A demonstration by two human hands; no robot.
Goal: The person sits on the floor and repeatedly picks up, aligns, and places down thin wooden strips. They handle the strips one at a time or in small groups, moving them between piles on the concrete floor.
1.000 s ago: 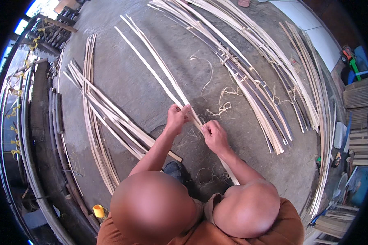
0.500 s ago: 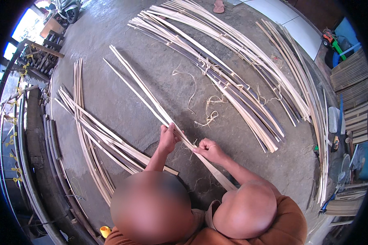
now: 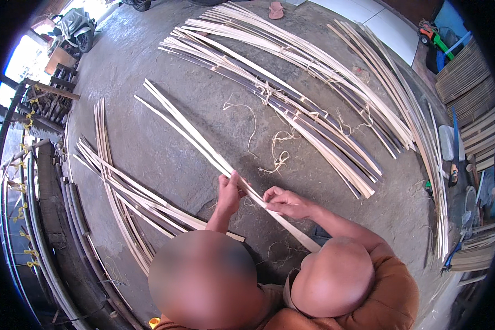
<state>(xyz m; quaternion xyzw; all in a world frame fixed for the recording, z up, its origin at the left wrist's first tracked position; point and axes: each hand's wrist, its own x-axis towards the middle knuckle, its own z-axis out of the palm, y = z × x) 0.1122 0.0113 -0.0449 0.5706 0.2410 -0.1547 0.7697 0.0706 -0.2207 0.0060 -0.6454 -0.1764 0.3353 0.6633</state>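
A slim bundle of long, pale bamboo strips (image 3: pixel 190 130) runs slantwise from the floor ahead down toward my right knee. My left hand (image 3: pixel 230 192) is wrapped around it near the middle, thumb on top. Beyond that hand the strips fan apart into separate ends. A little nearer to me, my right hand (image 3: pixel 287 203) pinches at the same bundle with its fingers curled and the thumb along the strips. Whether it also has a thin fibre between the fingertips is too small to tell.
Tied bundles of strips (image 3: pixel 313 129) lie ahead and to the right on the concrete floor (image 3: pixel 129 71). Loose strips (image 3: pixel 143 201) cross at my left. Tangled fibre ties (image 3: pixel 280 159) lie ahead of my right hand. A knife (image 3: pixel 454 175) is at the far right, poles (image 3: pixel 71 209) at the left.
The view has shifted slightly. My right hand has loosened from a tight fist-like pinch into a more extended one on the strips. My left hand keeps its hold.
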